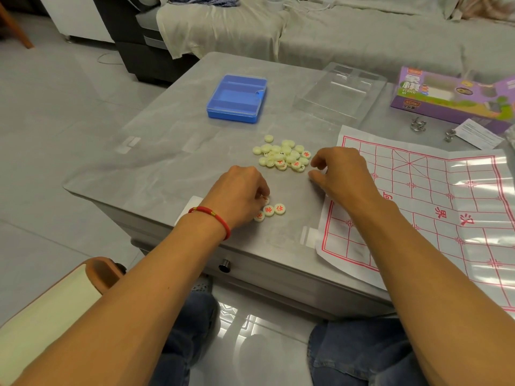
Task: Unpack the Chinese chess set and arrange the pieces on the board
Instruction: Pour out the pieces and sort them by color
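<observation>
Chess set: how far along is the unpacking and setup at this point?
Unpacked: the blue case is empty, the paper board lies unfolded, and the piece pile sits on the table. In hand: the left hand sorts a few red pieces. Left: no piece stands on the board.

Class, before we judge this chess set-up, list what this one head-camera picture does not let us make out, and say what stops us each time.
- Piece at the left hand: its fingers cover it.
- Right hand: whether its curled fingers pinch anything cannot be told.
- Pile of pieces: many lie blank side up; other characters are too small.
- Board sheet: cut off by the right edge, with glare.
- Purple box: blurred print, cut off at the right edge.
</observation>
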### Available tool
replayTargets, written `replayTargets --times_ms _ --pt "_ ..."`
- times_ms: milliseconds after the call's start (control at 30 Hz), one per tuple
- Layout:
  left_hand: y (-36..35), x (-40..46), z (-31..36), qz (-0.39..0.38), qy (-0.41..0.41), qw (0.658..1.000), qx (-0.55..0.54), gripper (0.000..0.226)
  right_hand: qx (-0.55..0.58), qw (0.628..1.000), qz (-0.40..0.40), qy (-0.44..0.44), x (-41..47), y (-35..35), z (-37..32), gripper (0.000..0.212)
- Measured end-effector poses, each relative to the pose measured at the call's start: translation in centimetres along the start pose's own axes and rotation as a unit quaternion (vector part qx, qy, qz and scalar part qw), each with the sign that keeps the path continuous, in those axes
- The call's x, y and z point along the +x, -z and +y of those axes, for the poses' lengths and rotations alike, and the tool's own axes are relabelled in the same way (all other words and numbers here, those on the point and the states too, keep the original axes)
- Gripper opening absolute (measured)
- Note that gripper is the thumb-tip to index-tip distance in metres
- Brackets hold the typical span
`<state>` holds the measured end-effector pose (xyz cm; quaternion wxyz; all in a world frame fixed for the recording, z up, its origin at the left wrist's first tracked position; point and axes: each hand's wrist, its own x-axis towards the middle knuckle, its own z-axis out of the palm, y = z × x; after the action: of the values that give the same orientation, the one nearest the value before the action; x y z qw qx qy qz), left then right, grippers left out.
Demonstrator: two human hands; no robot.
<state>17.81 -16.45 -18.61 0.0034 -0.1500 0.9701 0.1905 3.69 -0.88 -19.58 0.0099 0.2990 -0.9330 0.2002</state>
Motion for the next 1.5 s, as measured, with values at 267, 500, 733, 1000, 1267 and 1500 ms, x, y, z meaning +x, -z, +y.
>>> replayTargets --times_ms 267,500,733,1000,1267,1500 --pt "0.1 -0.2 0.3 -0.003 0.010 1.000 -0.005 0.024 -0.038 0.999 0.011 0.035 0.0 -0.7 -0.7 0.027" --pt "0.2 -0.3 0.5 0.001 0.020 1.000 -0.004 0.029 -0.077 0.993 -0.014 0.085 -0.6 0.4 -1.1 0.022" --pt "0.1 -0.4 0.8 0.000 0.030 0.999 -0.010 0.029 -0.092 0.994 0.004 0.056 -0.8 0.7 -1.0 0.022" --pt "0.0 -0.1 0.3 0.018 0.049 0.999 -0.004 0.031 -0.073 0.987 -0.056 0.128 -1.0 0.1 -2.3 0.025" --pt "-0.3 0.0 0.2 0.019 0.038 0.999 -0.011 0.036 0.011 0.989 -0.053 0.140 -1.2 -0.4 -2.6 0.023" --pt "-0.5 -0.4 0.7 -0.016 -0.040 0.999 0.026 0.039 -0.066 0.990 -0.042 0.121 -0.4 -1.6 -1.9 0.040"
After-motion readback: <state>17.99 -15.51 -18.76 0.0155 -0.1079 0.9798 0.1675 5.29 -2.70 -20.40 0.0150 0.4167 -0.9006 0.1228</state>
